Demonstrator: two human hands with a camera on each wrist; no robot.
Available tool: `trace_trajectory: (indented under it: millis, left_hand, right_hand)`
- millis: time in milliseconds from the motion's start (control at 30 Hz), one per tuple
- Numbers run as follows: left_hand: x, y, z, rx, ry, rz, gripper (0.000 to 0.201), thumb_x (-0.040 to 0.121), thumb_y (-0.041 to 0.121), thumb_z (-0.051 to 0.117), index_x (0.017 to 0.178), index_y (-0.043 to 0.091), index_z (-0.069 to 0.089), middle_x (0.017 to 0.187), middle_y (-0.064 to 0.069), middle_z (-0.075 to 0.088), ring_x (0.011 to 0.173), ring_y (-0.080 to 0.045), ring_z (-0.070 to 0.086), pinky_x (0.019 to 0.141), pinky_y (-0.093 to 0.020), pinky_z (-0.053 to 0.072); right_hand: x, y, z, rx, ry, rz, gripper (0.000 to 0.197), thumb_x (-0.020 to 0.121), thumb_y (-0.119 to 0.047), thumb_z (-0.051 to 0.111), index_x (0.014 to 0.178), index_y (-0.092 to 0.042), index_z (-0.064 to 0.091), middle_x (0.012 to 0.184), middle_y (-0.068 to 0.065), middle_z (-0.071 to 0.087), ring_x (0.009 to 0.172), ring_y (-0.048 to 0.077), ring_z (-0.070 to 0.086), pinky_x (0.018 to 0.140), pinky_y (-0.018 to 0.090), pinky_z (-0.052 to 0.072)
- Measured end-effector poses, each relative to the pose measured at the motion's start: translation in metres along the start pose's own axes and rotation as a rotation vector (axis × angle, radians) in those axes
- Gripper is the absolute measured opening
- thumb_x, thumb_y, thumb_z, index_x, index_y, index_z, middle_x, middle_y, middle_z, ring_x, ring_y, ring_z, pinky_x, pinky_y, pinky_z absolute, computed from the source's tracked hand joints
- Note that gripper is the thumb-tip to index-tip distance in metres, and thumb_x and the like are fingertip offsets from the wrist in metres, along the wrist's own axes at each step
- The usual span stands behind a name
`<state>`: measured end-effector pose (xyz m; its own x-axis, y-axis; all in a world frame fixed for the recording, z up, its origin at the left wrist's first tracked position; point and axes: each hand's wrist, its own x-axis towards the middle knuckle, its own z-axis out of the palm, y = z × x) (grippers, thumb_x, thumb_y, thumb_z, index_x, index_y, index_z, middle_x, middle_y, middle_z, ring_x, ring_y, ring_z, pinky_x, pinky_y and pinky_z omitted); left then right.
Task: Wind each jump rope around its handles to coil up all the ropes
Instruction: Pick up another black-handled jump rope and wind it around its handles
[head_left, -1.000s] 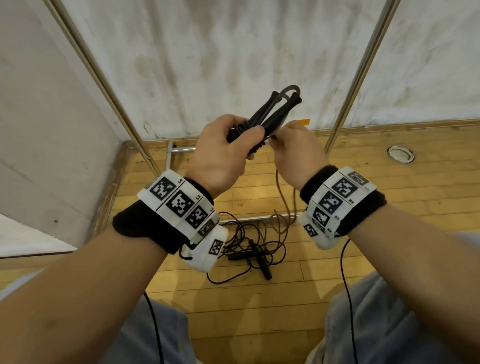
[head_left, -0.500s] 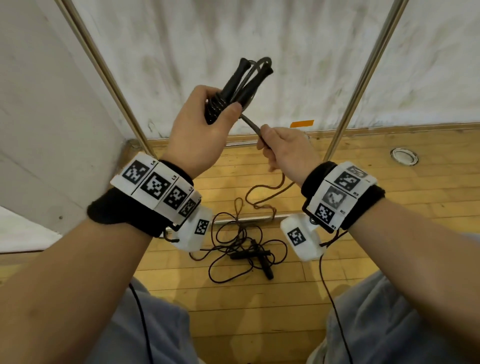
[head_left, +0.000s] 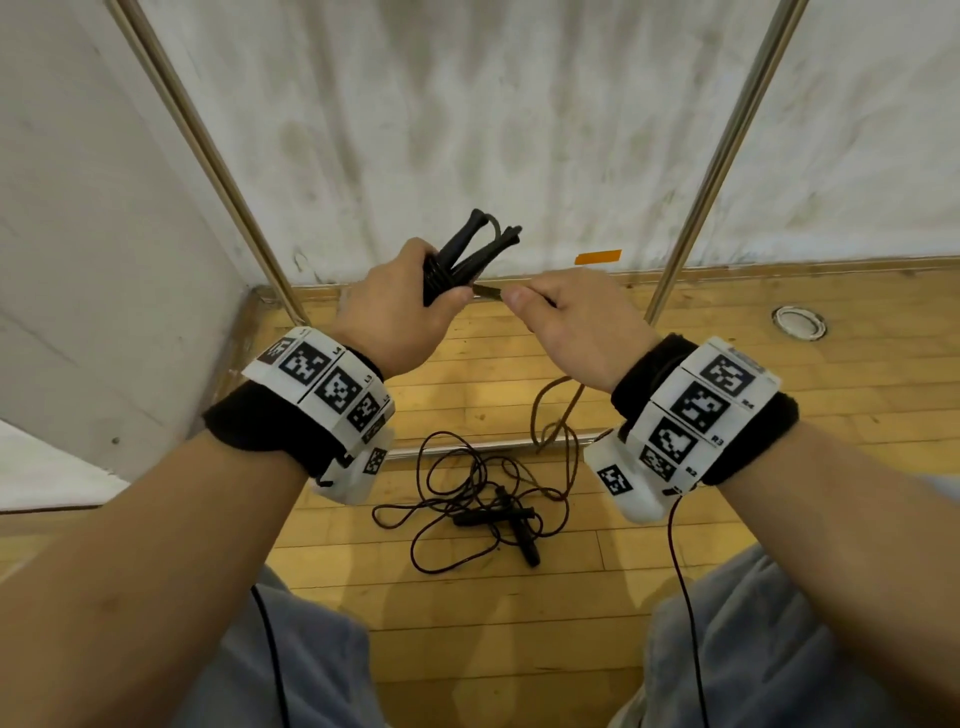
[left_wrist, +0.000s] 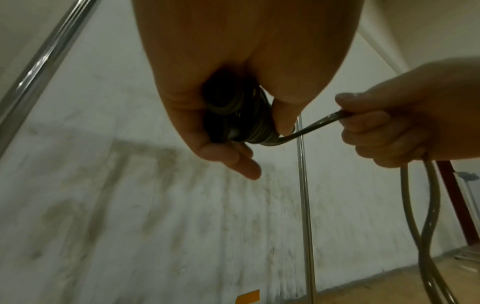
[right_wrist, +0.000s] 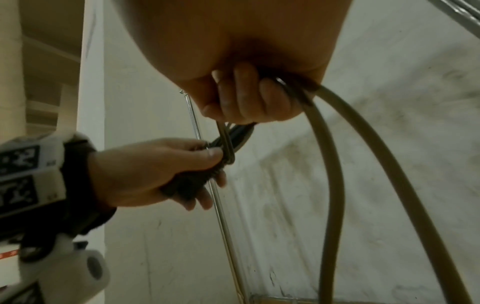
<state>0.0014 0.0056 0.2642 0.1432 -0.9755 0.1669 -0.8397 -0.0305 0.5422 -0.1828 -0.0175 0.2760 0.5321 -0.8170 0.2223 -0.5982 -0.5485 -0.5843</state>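
Observation:
My left hand grips a pair of black jump-rope handles held together, their tips pointing up and away. Several turns of brownish rope are wound around them under my thumb. My right hand pinches the doubled rope just right of the handles and pulls it taut. The slack hangs below my right wrist to the floor, seen as two strands in the right wrist view. A second jump rope with black handles lies tangled on the wooden floor between my arms.
Two slanted metal poles lean up against the stained white wall. A metal bar lies on the floor behind the tangled rope. A round metal floor fitting sits at right. My knees in grey trousers fill the bottom.
My left hand raised the handles, then lowered them again and turned them. My right hand carried the rope around and now holds it taut level with the handles; less slack hangs below.

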Motion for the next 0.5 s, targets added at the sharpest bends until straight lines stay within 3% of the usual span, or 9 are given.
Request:
trace_trajectory:
  millis: [167, 300, 400, 500]
  left_hand:
    - [0.001, -0.001, 0.014, 0.018, -0.090, 0.012, 0.048, 0.090, 0.038, 0.060, 0.131, 0.019, 0.041, 0.099, 0.006, 0.054, 0.083, -0.018, 0.056, 0.070, -0.030, 0.042]
    - [0.002, -0.002, 0.022, 0.104, -0.195, -0.007, 0.034, 0.090, 0.035, 0.061, 0.119, 0.022, 0.050, 0.099, 0.004, 0.060, 0.086, -0.017, 0.056, 0.071, -0.032, 0.044]
    - [-0.002, 0.005, 0.029, 0.187, -0.244, 0.022, 0.026, 0.088, 0.036, 0.061, 0.108, 0.026, 0.049, 0.093, 0.005, 0.062, 0.083, -0.018, 0.059, 0.067, -0.034, 0.048]
    - [-0.008, 0.015, 0.036, 0.250, -0.241, 0.109, 0.029, 0.086, 0.043, 0.060, 0.108, 0.027, 0.049, 0.090, 0.007, 0.062, 0.079, -0.017, 0.059, 0.063, -0.033, 0.049]
  right_hand:
    - [-0.002, -0.002, -0.003, 0.085, -0.021, 0.018, 0.044, 0.098, -0.036, 0.040, 0.060, -0.015, 0.047, 0.046, -0.007, 0.033, 0.043, 0.007, 0.034, 0.047, 0.019, 0.030]
    - [-0.005, -0.002, -0.008, 0.149, -0.083, 0.024, 0.035, 0.097, -0.030, 0.044, 0.065, -0.024, 0.056, 0.039, -0.011, 0.037, 0.040, 0.004, 0.037, 0.042, 0.014, 0.031]
    - [-0.003, 0.001, -0.010, 0.170, -0.025, 0.045, 0.032, 0.097, -0.025, 0.045, 0.071, -0.014, 0.061, 0.048, -0.011, 0.036, 0.038, -0.001, 0.040, 0.042, 0.010, 0.031]
    - [0.001, 0.004, -0.012, 0.102, 0.061, 0.074, 0.035, 0.098, -0.029, 0.044, 0.071, -0.013, 0.059, 0.053, -0.009, 0.040, 0.043, 0.002, 0.041, 0.046, 0.010, 0.032]
